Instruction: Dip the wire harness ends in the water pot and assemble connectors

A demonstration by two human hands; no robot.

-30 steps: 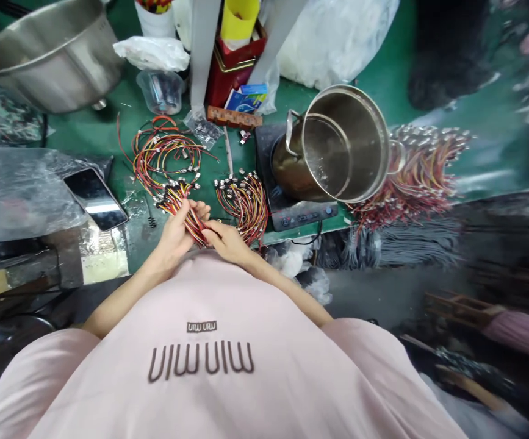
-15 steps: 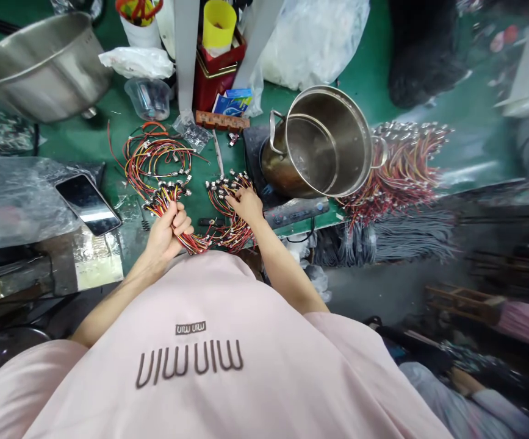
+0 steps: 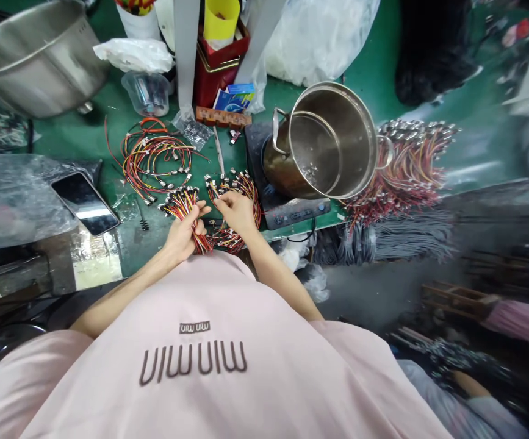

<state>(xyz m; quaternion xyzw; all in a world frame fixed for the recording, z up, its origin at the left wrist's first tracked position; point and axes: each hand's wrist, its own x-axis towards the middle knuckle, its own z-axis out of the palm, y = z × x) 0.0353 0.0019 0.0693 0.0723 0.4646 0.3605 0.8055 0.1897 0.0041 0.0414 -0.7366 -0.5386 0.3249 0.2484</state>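
Note:
My left hand is closed around a bundle of red, yellow, black and white wires. Small metal-tipped connectors fan out at the bundle's far end. Close beside it on the right, my right hand has its thumb and fingertips pinched together on thin wires with connector ends. Under and around that hand lies a loose pile of similar wires, partly hidden by it. A looser coil of red, yellow and black wires rests on the green table beyond my left hand.
A steel pot stands on a black hot plate to the right. Past it is a large heap of wires. On the left lie a phone and a small brush. A big steel basin sits back left.
My left hand has moved right with its wire bundle, closer to my right hand. My right hand has shifted slightly left, its fingertips drawn together on wires.

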